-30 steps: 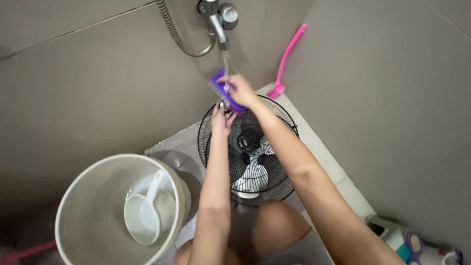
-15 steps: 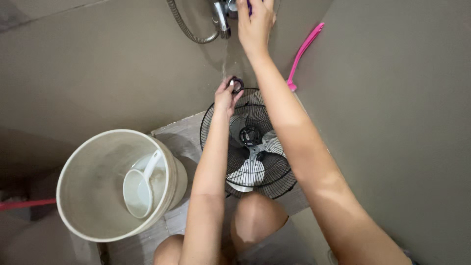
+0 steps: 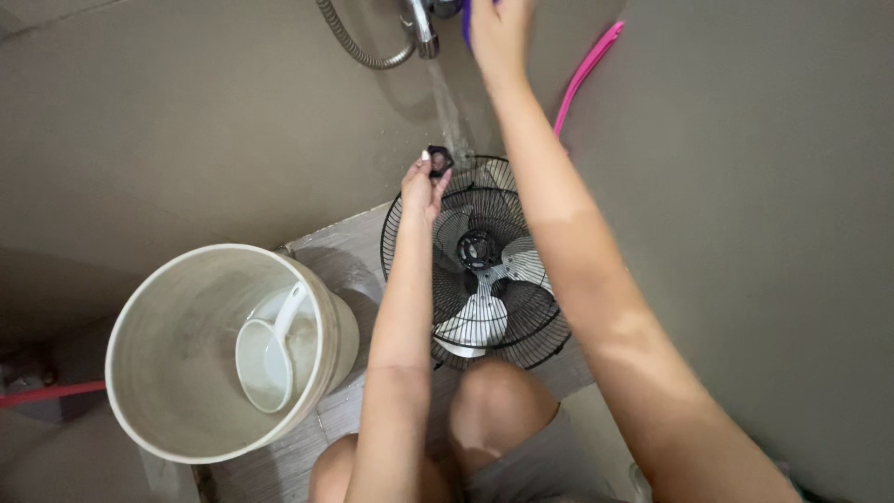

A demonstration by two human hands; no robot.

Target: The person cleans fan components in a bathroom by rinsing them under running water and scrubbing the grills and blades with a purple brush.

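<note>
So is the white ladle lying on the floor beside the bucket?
No, the white ladle sits inside the bucket, down against its bottom.

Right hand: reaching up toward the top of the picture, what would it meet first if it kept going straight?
Probably the tap. The right hand holds something purple beside it, nearly touching, though depth is unclear and the frame edge cuts off what lies beyond.
</note>
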